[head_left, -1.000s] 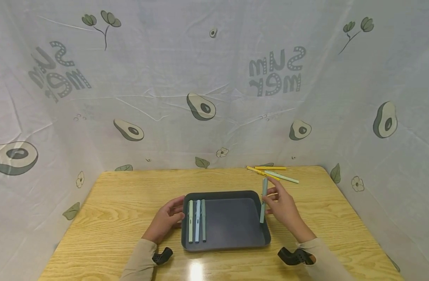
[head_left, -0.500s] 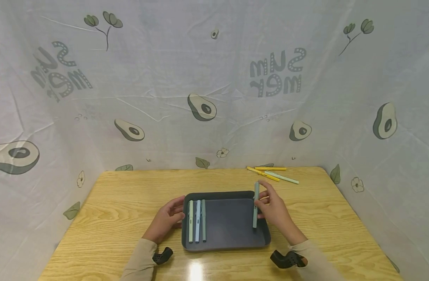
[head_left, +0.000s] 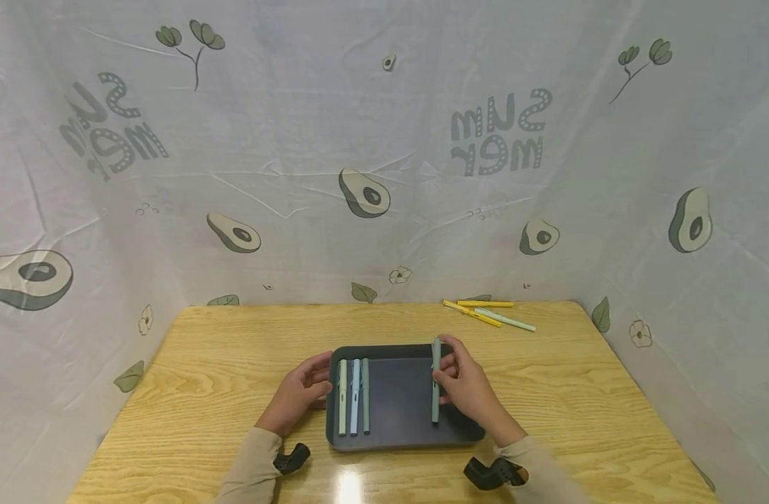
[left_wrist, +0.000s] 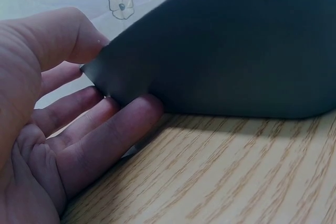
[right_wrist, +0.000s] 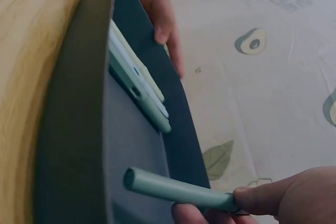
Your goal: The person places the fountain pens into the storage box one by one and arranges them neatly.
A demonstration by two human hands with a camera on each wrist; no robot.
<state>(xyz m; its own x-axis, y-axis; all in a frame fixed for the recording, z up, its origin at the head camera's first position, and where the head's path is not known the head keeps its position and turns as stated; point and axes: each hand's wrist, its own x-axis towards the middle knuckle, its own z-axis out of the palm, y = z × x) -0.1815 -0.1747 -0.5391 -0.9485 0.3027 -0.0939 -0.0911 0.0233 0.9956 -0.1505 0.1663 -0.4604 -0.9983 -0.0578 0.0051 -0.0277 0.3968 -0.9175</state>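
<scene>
My right hand pinches a grey-green pen between thumb and fingers, over the right part of a dark grey tray. In the right wrist view the held pen points its free end into the tray. At the tray's left end, my left hand grips the wall; the left wrist view has the thumb at the rim and the fingers against the outer side. Three capped pens lie side by side along the tray's left: pale green, light blue and grey-green.
Near the table's back right, two yellow pens and a pale green pen lie loosely together. A white patterned curtain hangs behind and beside the wooden table.
My right hand has carried the grey-green pen leftward from the tray's right edge to above its inside. The left hand and the three pens in the tray have stayed put.
</scene>
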